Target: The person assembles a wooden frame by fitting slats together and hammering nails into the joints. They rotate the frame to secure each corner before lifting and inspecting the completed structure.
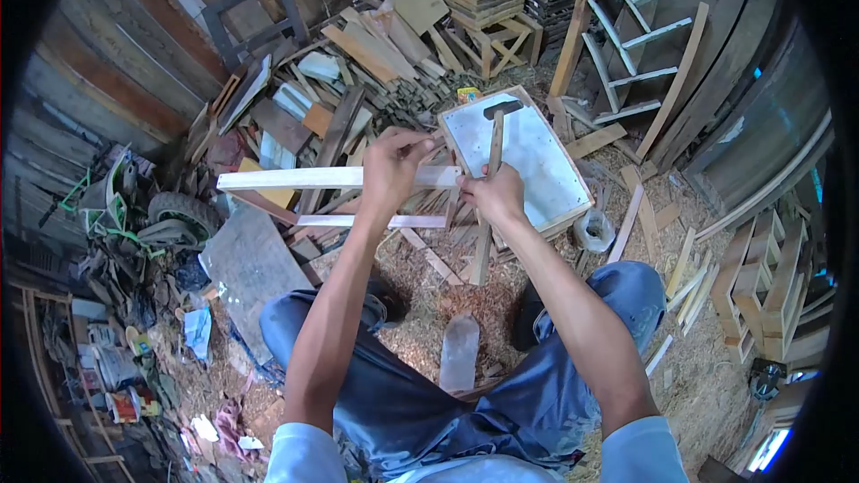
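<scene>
A rectangular wooden frame with a white upper rail (304, 178) lies in front of me, its right end near a white-topped box (537, 156). My left hand (391, 170) is over the upper rail, thumb and fingers pinched together; anything between the fingertips is too small to name. At the frame's right corner is my right hand (494, 192), its fingers wrapped round the wooden handle of a hammer (497, 134). The hammer's dark head points away from me over the box, and the handle runs down toward my knees.
Scrap boards (385, 40) are heaped beyond the frame. A plastic bottle (459, 353) stands between my legs, and a clear container (594, 230) sits right of the box. Slatted wooden pieces (761, 291) are at the far right, a wheel (183, 215) at the left.
</scene>
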`<act>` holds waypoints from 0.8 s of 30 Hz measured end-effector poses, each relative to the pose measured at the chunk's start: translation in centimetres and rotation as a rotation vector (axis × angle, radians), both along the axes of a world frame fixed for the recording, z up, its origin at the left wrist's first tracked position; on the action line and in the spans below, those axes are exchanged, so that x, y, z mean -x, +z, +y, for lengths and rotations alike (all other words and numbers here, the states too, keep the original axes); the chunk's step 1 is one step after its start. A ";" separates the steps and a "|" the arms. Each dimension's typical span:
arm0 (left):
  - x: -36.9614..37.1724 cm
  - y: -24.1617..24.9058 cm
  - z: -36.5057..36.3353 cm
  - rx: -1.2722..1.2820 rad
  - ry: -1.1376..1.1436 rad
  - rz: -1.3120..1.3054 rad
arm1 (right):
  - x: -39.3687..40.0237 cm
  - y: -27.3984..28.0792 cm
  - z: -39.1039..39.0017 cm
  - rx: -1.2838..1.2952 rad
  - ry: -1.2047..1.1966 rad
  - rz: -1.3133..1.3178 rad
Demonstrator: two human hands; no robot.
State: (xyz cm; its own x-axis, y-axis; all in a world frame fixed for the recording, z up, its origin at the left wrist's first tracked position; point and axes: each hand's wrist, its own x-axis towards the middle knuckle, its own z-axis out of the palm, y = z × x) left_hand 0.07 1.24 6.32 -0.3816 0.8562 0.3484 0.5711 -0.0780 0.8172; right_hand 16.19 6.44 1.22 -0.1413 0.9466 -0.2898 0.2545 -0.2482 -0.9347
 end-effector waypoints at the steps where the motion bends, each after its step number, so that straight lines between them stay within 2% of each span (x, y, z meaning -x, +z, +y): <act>1: 0.4 0.3 -0.2 0.113 -0.015 -0.025 | 0.0 -0.1 0.1 0.010 0.001 -0.012; 2: 0.6 0.7 -0.4 0.227 -0.029 -0.051 | 0.1 -0.5 0.2 0.007 0.001 -0.008; 4: 0.9 0.4 -0.6 0.202 -0.086 0.026 | 0.2 -1.3 0.4 -0.072 0.019 -0.095; 6: 0.9 -0.7 -0.5 0.113 -0.197 0.277 | 0.2 -1.6 0.5 -0.077 0.028 -0.115; 7: 0.6 -1.0 -0.5 0.095 -0.223 0.306 | 0.1 -1.5 0.5 -0.079 0.034 -0.138; 10: -0.3 -0.9 -0.5 0.109 -0.268 0.278 | 0.2 -1.6 0.6 -0.046 0.024 -0.116; 11: -0.3 -0.5 -0.4 0.204 -0.271 0.275 | 0.1 -1.7 0.6 -0.047 0.022 -0.115; 17: -0.8 -1.1 0.4 0.230 -0.365 0.149 | 0.3 -2.2 0.6 -0.076 0.010 -0.105; 24: -1.5 -2.2 0.9 0.204 -0.348 0.027 | 0.3 -1.7 0.4 -0.059 0.049 -0.017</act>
State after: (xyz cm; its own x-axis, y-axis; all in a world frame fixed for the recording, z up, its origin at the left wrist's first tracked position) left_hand 1.56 2.12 4.07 -0.0495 0.9852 0.1641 0.5602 -0.1086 0.8212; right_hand 15.85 6.84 -0.50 -0.1833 0.9541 -0.2367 0.2811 -0.1798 -0.9427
